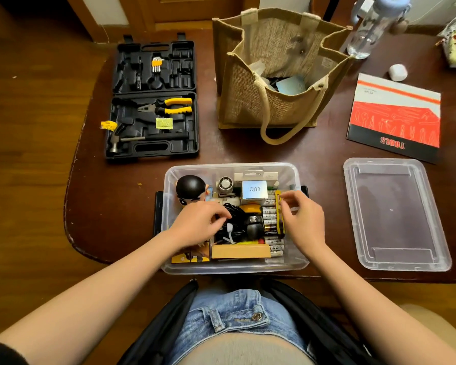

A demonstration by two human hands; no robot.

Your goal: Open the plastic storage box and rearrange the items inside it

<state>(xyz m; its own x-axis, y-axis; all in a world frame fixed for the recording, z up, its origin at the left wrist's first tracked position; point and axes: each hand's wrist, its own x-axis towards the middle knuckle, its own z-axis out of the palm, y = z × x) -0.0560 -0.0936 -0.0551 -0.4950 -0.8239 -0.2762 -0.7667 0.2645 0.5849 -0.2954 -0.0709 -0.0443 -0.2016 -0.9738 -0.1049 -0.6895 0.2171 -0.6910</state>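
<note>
The clear plastic storage box (169,180) stands open at the table's near edge. Its lid (395,214) lies flat to the right. Inside are a black-helmeted figurine (191,189), a small white box marked Q88 (254,192), a row of batteries (270,219), a bundle of black cables (234,222) and a tan cardboard piece (240,251). My left hand (198,222) reaches into the box, its curled fingers on the black cables. My right hand (303,219) pinches the top of a yellow strip (280,214) beside the batteries.
A black tool case (153,98) lies open at the back left with pliers and a hammer. A jute tote bag (274,72) stands behind the box. A red tools booklet (395,117), a water bottle (371,27) and a small white object (398,72) sit at the right.
</note>
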